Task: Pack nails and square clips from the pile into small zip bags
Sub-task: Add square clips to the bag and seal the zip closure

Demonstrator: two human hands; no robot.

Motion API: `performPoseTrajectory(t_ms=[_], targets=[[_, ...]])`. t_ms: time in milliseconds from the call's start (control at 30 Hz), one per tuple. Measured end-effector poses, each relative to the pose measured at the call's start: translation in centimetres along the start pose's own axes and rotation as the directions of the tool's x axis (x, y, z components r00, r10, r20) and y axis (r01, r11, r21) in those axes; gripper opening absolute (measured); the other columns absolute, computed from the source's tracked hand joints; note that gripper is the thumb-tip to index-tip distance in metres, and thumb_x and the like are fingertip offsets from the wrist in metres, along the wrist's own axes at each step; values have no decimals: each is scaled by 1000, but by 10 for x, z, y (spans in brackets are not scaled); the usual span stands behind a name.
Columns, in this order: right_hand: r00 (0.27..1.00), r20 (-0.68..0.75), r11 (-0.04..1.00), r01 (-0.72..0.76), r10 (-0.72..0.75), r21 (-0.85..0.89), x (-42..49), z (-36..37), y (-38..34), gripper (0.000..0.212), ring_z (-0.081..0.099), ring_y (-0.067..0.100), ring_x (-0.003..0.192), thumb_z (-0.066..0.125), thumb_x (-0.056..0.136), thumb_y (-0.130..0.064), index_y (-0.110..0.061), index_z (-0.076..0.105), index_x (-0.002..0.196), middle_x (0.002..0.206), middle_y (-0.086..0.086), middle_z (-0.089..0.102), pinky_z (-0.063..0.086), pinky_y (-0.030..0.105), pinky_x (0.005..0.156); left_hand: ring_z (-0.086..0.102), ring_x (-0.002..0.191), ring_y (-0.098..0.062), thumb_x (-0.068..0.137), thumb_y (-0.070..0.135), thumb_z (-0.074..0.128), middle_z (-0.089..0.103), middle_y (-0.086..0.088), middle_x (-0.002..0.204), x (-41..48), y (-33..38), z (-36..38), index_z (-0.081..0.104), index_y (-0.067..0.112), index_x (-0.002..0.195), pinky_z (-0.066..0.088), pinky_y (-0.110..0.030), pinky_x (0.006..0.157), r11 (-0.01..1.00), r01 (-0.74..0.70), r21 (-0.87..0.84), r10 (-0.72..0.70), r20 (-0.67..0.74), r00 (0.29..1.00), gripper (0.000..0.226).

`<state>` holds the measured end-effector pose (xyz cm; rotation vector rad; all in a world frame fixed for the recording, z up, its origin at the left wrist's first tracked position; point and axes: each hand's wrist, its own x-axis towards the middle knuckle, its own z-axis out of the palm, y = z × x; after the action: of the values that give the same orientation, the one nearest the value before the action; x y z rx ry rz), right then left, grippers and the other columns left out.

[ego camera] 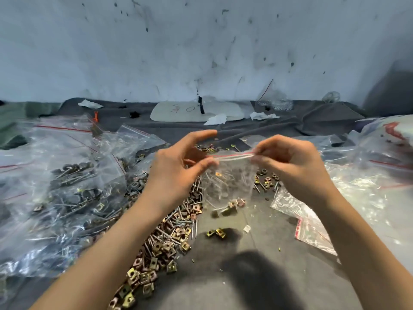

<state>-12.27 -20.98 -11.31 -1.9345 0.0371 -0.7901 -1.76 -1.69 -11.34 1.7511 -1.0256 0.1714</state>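
Left hand and right hand hold a loaded small zip bag above mid-counter, fingers pinching its seal ends, apparently closing it. Filled bags crowd the left edge. A big pile of nails and square clips remains, so much is likely left.

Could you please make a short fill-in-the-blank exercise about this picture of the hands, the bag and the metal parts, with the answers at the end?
1. The left hand and the right hand hold a small zip bag by its ____ edge.
2. The stripe along the bag's seal is ____.
3. Inside the bag, the clips have gathered at the ____.
4. The loose pile of nails and clips lies on the person's ____ side, near the filled bags.

Answers: top; red; bottom; left
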Motion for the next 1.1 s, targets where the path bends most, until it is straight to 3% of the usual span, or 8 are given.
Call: performPoseTrajectory(t_ms=[133, 267, 400, 567, 733, 833, 933, 1100], targets=[[957, 95, 952, -284, 274, 116, -16, -3, 1, 15, 57, 14, 62, 73, 76, 1, -13, 70, 72, 65, 1, 68, 43, 23, 61, 63, 75, 14, 76, 20, 76, 72, 23, 83, -11, -5, 6, 47, 41, 134, 44, -4, 74, 995, 93, -20, -90, 118, 989, 68], [930, 92, 917, -367, 357, 157, -26, -3, 1, 16, 55, 12, 63, 73, 73, 2, -13, 70, 66, 63, 0, 64, 45, 21, 65, 63, 90, 13, 74, 27, 75, 70, 26, 86, -17, -6, 8, 46, 39, 135, 40, -1, 85, 993, 116, -4, -114, 134, 984, 69], [931, 102, 919, -363, 351, 154, -29, -5, -1, 17, 55, 12, 65, 73, 74, 0, -14, 70, 65, 66, 1, 64, 43, 25, 69, 62, 99, 10, 71, 30, 73, 73, 20, 87, -20, -3, 11, 45, 41, 131, 44, -12, 94, 980, 173, -99, -152, 187, 970, 68], [944, 151, 946, -309, 292, 100, -28, -1, -3, 14, 52, 5, 58, 74, 75, -3, -14, 70, 68, 62, -4, 63, 41, 11, 58, 65, 97, 4, 72, 23, 76, 74, 14, 89, -21, -1, 13, 53, 37, 128, 45, -7, 86, 970, 200, -135, -169, 211, 963, 62], [953, 96, 950, -297, 288, 96, -32, -3, 3, 18, 53, 9, 64, 74, 77, -6, -19, 71, 65, 64, -3, 64, 41, 18, 62, 69, 75, -2, 78, 14, 73, 74, 10, 81, -23, -3, 14, 71, 22, 84, 51, -15, 69, 947, 256, -193, -225, 170, 959, 11], [950, 135, 956, -290, 281, 53, -34, -2, 3, 12, 54, 5, 63, 76, 76, -11, -22, 74, 70, 66, -4, 66, 42, 13, 61, 70, 85, -8, 82, 8, 69, 75, 8, 89, -25, -5, 17, 68, 18, 80, 56, -26, 80, 938, 280, -204, -243, 187, 952, 10], [955, 175, 970, -242, 238, -2, -33, 2, 0, 11, 61, 7, 67, 77, 75, -11, -20, 73, 71, 73, 1, 72, 49, 22, 68, 69, 91, -8, 85, 7, 65, 73, 6, 98, -25, -2, 21, 63, 18, 78, 55, -30, 86, 963, 213, -163, -179, 198, 964, 14], [974, 207, 991, -69, 92, -117, -34, 7, -8, 16, 58, -2, 60, 79, 75, -12, -25, 71, 71, 64, -13, 66, 42, 12, 60, 67, 87, 1, 88, 12, 65, 72, 13, 96, -28, 6, 28, 56, 34, 79, 52, -23, 81, 1000, 12, -6, -11, 145, 989, 25]])
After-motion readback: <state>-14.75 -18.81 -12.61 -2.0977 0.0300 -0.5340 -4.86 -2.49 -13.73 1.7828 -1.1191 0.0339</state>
